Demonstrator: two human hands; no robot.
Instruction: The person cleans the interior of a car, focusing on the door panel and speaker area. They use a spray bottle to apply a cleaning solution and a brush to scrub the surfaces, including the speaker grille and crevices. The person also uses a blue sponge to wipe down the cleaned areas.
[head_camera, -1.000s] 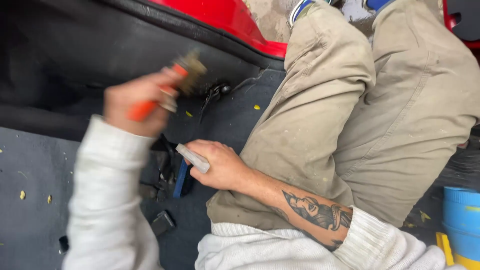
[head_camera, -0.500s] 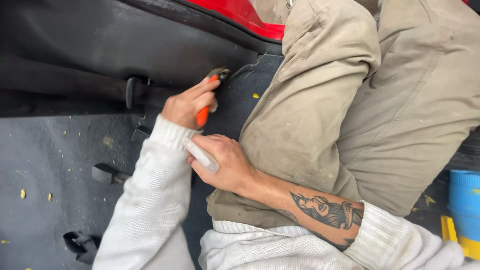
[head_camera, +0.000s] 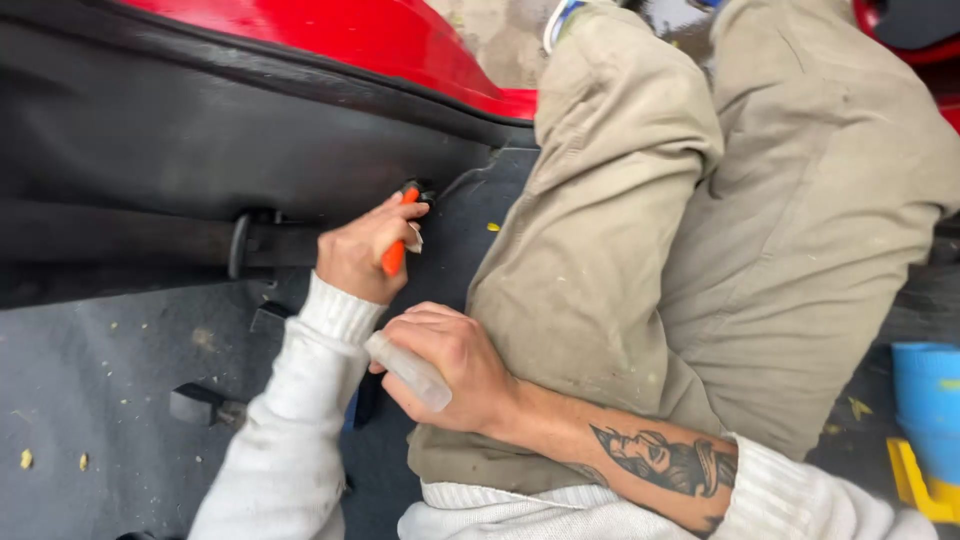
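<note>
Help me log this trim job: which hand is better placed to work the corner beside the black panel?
Likely the left hand: its orange-handled tool points there; the right hand sits lower, gripping a pale tube.

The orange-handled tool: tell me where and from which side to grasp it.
Take the orange-handled tool by its orange shaft, as the left hand does, coming from the carpet side below. Its dark head presses the black trim, so only the handle is free.

No labels, signs or screens, possibly a blue container at right edge, cropped
</note>
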